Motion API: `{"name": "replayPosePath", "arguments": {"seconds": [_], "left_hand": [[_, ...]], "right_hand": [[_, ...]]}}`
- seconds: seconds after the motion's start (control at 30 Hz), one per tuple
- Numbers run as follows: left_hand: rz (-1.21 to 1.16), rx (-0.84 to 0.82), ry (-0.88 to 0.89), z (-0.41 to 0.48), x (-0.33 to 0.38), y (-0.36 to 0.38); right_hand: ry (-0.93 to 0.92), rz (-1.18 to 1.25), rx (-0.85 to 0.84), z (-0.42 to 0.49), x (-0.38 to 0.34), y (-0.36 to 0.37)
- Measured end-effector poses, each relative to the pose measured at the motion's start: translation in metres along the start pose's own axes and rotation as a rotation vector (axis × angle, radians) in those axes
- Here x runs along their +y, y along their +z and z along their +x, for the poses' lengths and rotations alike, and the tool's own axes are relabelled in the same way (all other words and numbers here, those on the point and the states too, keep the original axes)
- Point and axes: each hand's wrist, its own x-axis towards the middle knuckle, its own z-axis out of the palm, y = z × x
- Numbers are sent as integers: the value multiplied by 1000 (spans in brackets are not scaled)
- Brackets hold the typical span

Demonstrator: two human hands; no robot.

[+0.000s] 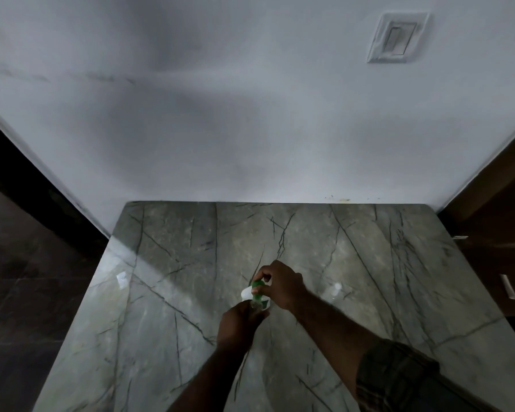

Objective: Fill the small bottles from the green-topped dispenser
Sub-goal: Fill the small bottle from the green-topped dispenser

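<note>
Here, right hand (283, 285) grip pinches green-topped dispenser (257, 289); left hand (238, 325) grip holds small bottle (255, 306), contents unclear.

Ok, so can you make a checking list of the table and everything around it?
Surface: glossy veined stone tabletop.
Job's things: green-topped dispenser mid-table; white-capped bottle standing apart on its right; clear object far left, too blurred to name.
Clutter: nothing seen.
Hands: right hand grips the dispenser's green top; left hand holds what looks like a small bottle below it.
Cables: nothing seen.
Surroundings: white wall, wall switch, dark floor.
</note>
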Motion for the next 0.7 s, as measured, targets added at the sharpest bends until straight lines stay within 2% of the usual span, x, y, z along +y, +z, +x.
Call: {"name": "replayPosePath", "arguments": {"seconds": [0.7], "left_hand": [[-67, 0, -2, 2, -5, 7]], "right_hand": [[-5, 30, 2, 1, 6, 5]]}}
